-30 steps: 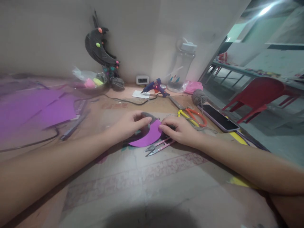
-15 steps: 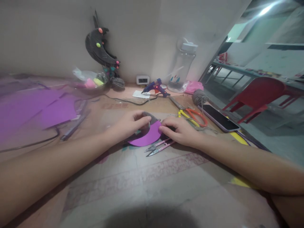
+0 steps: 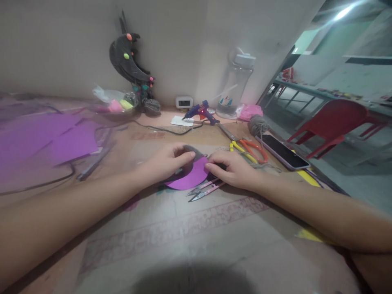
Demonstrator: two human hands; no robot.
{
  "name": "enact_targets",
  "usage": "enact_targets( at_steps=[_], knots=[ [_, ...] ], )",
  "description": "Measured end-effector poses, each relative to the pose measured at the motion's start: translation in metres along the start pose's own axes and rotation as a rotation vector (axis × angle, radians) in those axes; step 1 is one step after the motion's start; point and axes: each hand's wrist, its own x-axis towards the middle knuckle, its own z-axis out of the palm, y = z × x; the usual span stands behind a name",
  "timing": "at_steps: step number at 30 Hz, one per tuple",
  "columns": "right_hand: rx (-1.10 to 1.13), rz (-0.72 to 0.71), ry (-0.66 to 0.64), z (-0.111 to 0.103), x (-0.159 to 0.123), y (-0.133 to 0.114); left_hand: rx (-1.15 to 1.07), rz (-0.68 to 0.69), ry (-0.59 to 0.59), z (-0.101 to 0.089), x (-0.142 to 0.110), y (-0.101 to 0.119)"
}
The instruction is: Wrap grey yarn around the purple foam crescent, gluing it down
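A purple paper crescent (image 3: 190,176) with dark grey material along its inner, upper edge lies low over the middle of the table. My left hand (image 3: 171,161) is closed on its grey side, thumb on top and fingers curled behind. At the crescent's right tip, my right hand (image 3: 228,167) pinches the edge between thumb and forefinger; its other fingers are curled. Pink-handled thread snips (image 3: 206,190) lie just under my right hand, blades pointing left. What the hidden fingers touch beneath the paper does not show.
A glue gun (image 3: 200,113) with a red light stands behind my hands, its cord running left. Scissors (image 3: 254,151), a yarn ball (image 3: 257,124) and a phone (image 3: 283,152) are to the right. Purple sheets (image 3: 73,143) cover the left. A bottle (image 3: 234,87) stands against the wall.
Almost nothing differs. Both hands keep their hold on the crescent, whose lower edge sits very slightly lower in the picture.
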Motion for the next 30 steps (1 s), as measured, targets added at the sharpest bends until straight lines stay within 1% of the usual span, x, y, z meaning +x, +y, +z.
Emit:
enact_targets(
  at_steps=[2, 6, 10, 12, 17, 21, 24, 27, 29, 30],
  knots=[
    [0.006, 0.004, 0.001, 0.0, 0.0, 0.0, -0.003, 0.008, 0.02, 0.0, 0.0, 0.001],
    [0.029, 0.027, -0.021, 0.0, 0.0, 0.0, 0.028, 0.07, 0.074, -0.002, 0.0, 0.002],
    [0.046, 0.034, -0.033, -0.001, 0.001, 0.001, 0.053, 0.047, 0.106, -0.004, 0.0, 0.002],
    [0.053, 0.03, -0.038, -0.001, 0.001, 0.0, 0.023, 0.023, 0.092, -0.005, 0.0, 0.002],
    [0.061, 0.023, -0.032, 0.002, 0.0, 0.001, -0.112, -0.041, 0.015, -0.004, 0.001, 0.002],
    [0.03, -0.005, -0.037, -0.002, 0.0, 0.004, -0.117, -0.051, 0.032, -0.004, 0.0, 0.002],
    [-0.057, -0.038, -0.114, -0.017, 0.0, -0.002, -0.066, -0.031, 0.063, -0.004, -0.001, 0.003],
    [-0.117, -0.072, -0.29, -0.033, -0.001, -0.015, -0.038, -0.039, 0.068, -0.004, -0.002, 0.006],
    [-0.146, -0.136, -0.393, -0.038, -0.004, -0.024, -0.032, -0.068, 0.056, -0.004, -0.002, 0.008],
    [-0.183, -0.167, -0.406, -0.037, -0.006, -0.027, -0.028, -0.079, 0.048, -0.004, -0.002, 0.009]
  ],
)
